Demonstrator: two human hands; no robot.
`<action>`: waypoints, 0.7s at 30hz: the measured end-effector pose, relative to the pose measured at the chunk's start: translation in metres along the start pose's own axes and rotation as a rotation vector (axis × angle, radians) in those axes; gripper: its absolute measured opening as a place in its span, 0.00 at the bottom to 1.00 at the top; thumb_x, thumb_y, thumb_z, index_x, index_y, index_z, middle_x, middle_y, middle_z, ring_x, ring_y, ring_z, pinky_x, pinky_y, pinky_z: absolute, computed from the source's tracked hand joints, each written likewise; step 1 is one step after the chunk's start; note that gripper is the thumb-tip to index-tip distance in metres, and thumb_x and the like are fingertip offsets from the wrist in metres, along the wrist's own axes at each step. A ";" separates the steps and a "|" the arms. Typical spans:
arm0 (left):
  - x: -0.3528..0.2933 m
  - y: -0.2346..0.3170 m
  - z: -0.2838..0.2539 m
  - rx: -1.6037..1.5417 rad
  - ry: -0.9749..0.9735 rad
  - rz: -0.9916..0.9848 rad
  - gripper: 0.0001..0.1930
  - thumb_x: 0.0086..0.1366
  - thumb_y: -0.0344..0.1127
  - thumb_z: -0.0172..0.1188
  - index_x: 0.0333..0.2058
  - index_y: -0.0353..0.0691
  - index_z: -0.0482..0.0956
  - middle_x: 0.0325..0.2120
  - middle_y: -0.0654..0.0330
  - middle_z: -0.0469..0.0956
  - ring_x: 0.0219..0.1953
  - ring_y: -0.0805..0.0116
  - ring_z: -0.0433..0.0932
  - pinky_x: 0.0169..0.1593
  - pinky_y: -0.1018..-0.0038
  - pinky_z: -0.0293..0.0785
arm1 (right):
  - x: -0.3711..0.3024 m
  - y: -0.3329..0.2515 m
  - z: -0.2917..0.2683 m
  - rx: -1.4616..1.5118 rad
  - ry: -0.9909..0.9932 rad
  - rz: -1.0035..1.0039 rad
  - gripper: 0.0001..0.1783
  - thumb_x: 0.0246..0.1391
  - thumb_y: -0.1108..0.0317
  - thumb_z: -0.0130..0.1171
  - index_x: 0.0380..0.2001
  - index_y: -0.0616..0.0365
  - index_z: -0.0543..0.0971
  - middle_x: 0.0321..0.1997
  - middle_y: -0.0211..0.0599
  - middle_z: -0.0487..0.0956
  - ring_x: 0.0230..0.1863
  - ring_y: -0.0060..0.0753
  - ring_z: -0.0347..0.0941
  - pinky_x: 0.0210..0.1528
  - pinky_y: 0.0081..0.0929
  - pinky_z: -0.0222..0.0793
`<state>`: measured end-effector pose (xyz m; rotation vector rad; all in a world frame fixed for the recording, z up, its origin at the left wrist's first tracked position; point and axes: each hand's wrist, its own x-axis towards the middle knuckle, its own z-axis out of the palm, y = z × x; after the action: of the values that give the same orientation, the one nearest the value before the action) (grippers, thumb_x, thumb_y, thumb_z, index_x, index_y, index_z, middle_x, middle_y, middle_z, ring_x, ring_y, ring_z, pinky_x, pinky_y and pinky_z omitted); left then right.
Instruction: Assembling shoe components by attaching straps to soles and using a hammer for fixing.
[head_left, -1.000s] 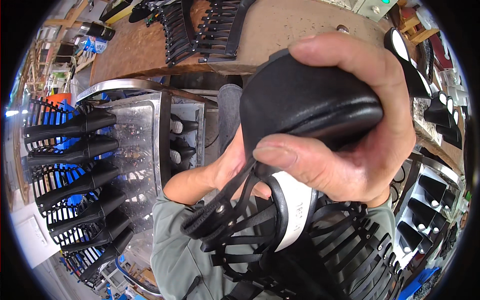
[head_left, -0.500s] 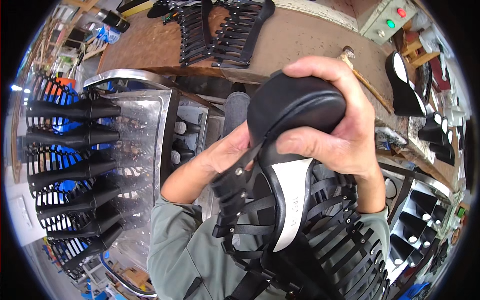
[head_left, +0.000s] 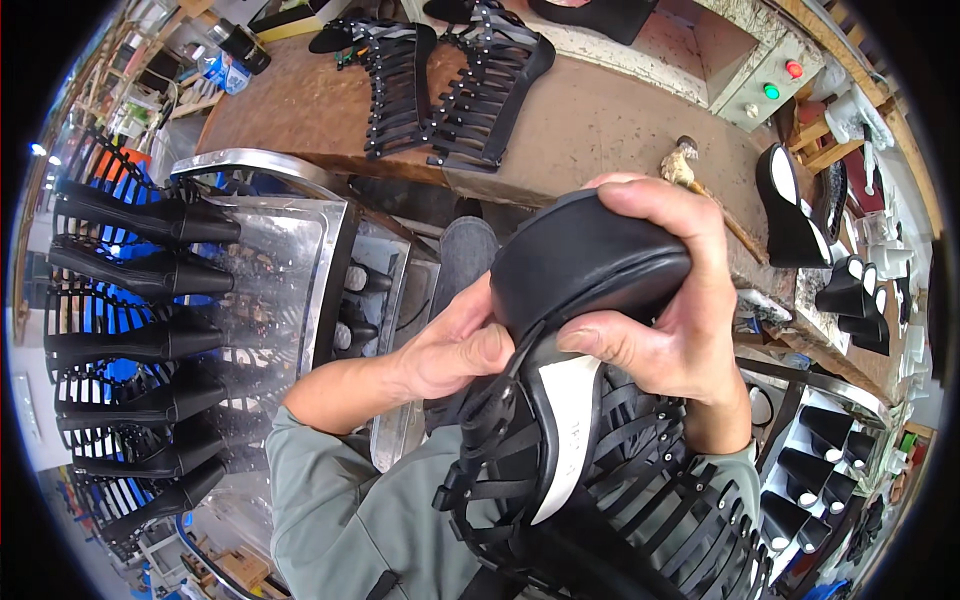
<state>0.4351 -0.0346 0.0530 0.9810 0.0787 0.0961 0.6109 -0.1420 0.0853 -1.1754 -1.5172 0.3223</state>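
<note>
Both hands grip a black strappy shoe [head_left: 590,262] in front of my chest. Its thick, rounded black toe end points up and away, and a pale strip [head_left: 566,435] runs along its middle. My right hand [head_left: 675,290] wraps the right side of the toe end, thumb on the near face and fingers over the top. At the left side, my left hand [head_left: 455,345] presses its thumb by the edge; its other fingers are partly hidden behind the shoe. A long web of riveted black straps [head_left: 640,470] hangs down from the shoe over my grey-green shirt.
Several black strappy shoes [head_left: 140,335] lie in a row on a metal-framed cart [head_left: 265,290] at left. Strapped uppers [head_left: 490,90] and a hammer [head_left: 690,170] rest on the workbench [head_left: 590,125]. Black wedge soles [head_left: 795,215] stand at right, above a rack of black heels [head_left: 820,470].
My left thumb has come into view on the left edge of the shoe. The shoe and both hands have shifted slightly lower in the picture, and the view has tilted a little.
</note>
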 end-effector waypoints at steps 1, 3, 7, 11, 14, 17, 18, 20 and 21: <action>0.001 0.004 -0.001 -0.041 -0.007 -0.070 0.47 0.60 0.54 0.59 0.65 0.34 0.43 0.62 0.52 0.54 0.65 0.64 0.54 0.66 0.66 0.48 | 0.002 0.000 -0.002 -0.035 -0.037 -0.037 0.46 0.33 0.60 0.77 0.54 0.65 0.63 0.53 0.51 0.68 0.52 0.40 0.70 0.54 0.33 0.67; 0.000 0.013 0.003 -0.006 -0.008 -0.052 0.46 0.61 0.54 0.58 0.65 0.34 0.43 0.62 0.53 0.54 0.65 0.64 0.53 0.66 0.66 0.49 | 0.005 -0.002 -0.005 -0.061 -0.067 -0.062 0.45 0.35 0.59 0.76 0.54 0.65 0.63 0.53 0.50 0.68 0.53 0.40 0.69 0.55 0.33 0.66; -0.003 0.007 0.007 0.025 0.030 0.001 0.43 0.63 0.52 0.56 0.65 0.33 0.43 0.62 0.53 0.55 0.65 0.64 0.53 0.66 0.66 0.49 | 0.000 0.001 0.000 0.069 -0.046 0.006 0.44 0.35 0.63 0.76 0.53 0.64 0.62 0.54 0.49 0.67 0.53 0.39 0.69 0.54 0.33 0.67; -0.003 0.005 0.002 0.062 0.028 0.015 0.42 0.64 0.51 0.55 0.65 0.33 0.43 0.62 0.53 0.55 0.64 0.64 0.54 0.66 0.67 0.49 | 0.001 -0.002 0.002 0.076 -0.033 0.177 0.40 0.35 0.65 0.76 0.51 0.62 0.65 0.52 0.46 0.69 0.52 0.37 0.70 0.53 0.31 0.67; -0.001 0.003 0.001 0.192 0.059 0.047 0.40 0.65 0.53 0.53 0.64 0.33 0.46 0.60 0.53 0.57 0.63 0.66 0.56 0.64 0.67 0.52 | 0.000 0.000 0.012 0.089 0.089 0.173 0.33 0.40 0.70 0.73 0.48 0.60 0.67 0.40 0.35 0.76 0.41 0.25 0.75 0.43 0.23 0.73; 0.002 -0.003 -0.001 0.176 0.073 0.017 0.40 0.65 0.54 0.53 0.64 0.33 0.47 0.59 0.54 0.59 0.62 0.66 0.57 0.63 0.68 0.54 | -0.009 0.010 0.017 0.054 0.172 0.169 0.33 0.40 0.70 0.73 0.49 0.60 0.68 0.39 0.35 0.77 0.40 0.25 0.75 0.43 0.23 0.73; 0.004 -0.009 -0.008 0.182 0.044 0.053 0.41 0.65 0.55 0.52 0.64 0.33 0.47 0.58 0.55 0.60 0.61 0.67 0.59 0.62 0.68 0.55 | -0.008 0.010 0.013 0.010 0.154 0.117 0.32 0.40 0.70 0.73 0.49 0.60 0.68 0.40 0.35 0.76 0.40 0.25 0.75 0.43 0.23 0.72; 0.005 -0.022 -0.017 0.101 0.067 -0.023 0.42 0.64 0.56 0.53 0.65 0.34 0.45 0.59 0.56 0.60 0.62 0.67 0.58 0.63 0.69 0.55 | -0.012 0.008 0.014 0.180 0.171 0.258 0.35 0.44 0.53 0.70 0.49 0.63 0.69 0.47 0.39 0.73 0.47 0.29 0.71 0.51 0.25 0.66; 0.005 -0.036 -0.027 0.009 0.090 -0.089 0.43 0.64 0.56 0.53 0.65 0.34 0.45 0.60 0.56 0.59 0.62 0.66 0.58 0.63 0.68 0.55 | -0.010 0.006 0.013 0.252 0.173 0.269 0.34 0.46 0.52 0.68 0.50 0.63 0.69 0.47 0.38 0.73 0.46 0.28 0.70 0.51 0.25 0.65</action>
<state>0.4390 -0.0313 0.0077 0.9807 0.2055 0.0585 0.6011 -0.1418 0.0705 -1.1733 -1.1327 0.5608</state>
